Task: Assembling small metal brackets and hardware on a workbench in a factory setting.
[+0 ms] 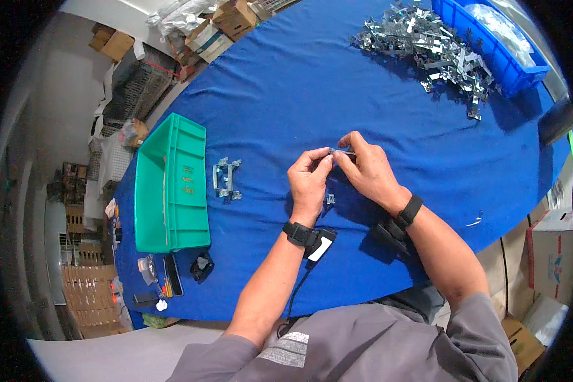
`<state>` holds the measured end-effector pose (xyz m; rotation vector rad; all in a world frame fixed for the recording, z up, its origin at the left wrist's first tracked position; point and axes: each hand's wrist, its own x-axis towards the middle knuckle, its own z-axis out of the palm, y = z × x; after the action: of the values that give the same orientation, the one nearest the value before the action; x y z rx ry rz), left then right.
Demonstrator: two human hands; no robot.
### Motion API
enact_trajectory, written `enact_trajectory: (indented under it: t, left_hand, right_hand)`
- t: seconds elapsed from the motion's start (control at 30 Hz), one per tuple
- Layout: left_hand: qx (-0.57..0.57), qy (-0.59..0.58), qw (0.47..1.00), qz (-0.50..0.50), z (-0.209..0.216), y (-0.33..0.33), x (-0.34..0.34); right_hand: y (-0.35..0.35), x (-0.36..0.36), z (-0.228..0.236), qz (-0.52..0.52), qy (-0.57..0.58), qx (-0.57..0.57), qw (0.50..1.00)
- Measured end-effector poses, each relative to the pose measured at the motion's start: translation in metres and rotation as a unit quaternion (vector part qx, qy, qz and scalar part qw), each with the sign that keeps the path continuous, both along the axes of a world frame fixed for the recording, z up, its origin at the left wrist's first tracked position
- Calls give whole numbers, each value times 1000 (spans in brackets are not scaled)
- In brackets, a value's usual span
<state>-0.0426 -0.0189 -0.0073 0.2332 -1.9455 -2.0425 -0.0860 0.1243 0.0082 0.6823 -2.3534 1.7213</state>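
My left hand (307, 186) pinches the end of a small grey metal part (332, 151) between thumb and fingertips, above the blue cloth. From the other side my right hand (370, 167) closes thumb and finger on its thin, strip-like length; the fingers hide much of its shape. Just below the left hand a small shiny metal piece (329, 199) lies on the cloth. Farther left is a silvery metal bracket frame (226, 179) with clips at its corners, beside a green plastic bin (199, 219).
A heap of metal brackets (426, 48) lies at the far right, against a blue crate (522, 79) holding clear plastic bags. A phone-like dark slab (172, 275) and a black object (202, 267) sit near the green bin. Blue cloth (280, 83) covers the table.
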Motion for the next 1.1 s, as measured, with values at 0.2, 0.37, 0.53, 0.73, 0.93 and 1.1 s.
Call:
enact_trajectory:
  t: [0.2, 0.37, 0.53, 0.73, 0.93, 1.1]
  left_hand:
    - [2, 0, 1000, -6, 2, 0, -1]
    - [-19, -4, 1000, -3, 0, 0, 1]
    - [-23, 12, 1000, 4, -3, 0, 3]
    - [-9, -6, 1000, -2, 2, 0, 2]
    - [-16, -3, 1000, -1, 2, -2, 0]
    - [-27, -9, 1000, -3, 2, -2, -1]
  right_hand:
    - [3, -5, 0, 20, -5, 46, 999]
    - [3, -2, -5, 17, -6, 55, 998]
    - [1, 0, -8, 6, 5, 20, 1000]
    - [1, 0, -2, 4, -7, 40, 999]
    - [0, -4, -7, 7, 0, 33, 999]
    - [-1, -5, -7, 14, 0, 45, 999]
